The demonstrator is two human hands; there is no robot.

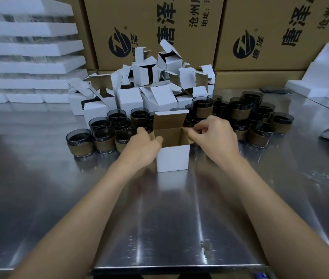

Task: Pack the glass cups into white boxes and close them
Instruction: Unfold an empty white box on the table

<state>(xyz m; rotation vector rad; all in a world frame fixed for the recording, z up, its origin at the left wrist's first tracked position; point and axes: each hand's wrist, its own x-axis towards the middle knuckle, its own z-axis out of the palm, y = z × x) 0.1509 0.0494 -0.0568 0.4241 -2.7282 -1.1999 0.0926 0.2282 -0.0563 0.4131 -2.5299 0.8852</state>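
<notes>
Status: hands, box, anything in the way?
Left hand holds left flap, right hand pinches right flap. Upright small white cardboard box, lid open. Brown-sleeved dark glass cups crowd close behind.

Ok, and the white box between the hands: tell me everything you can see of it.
The white box is cardboard, white outside and brown inside. It stands upright on the steel table, in front of the glass cups. Its top is open: the rear lid flap stands up, the left hand holds the left side flap and the right hand pinches the right one. Whether a cup is inside cannot be seen.
</notes>
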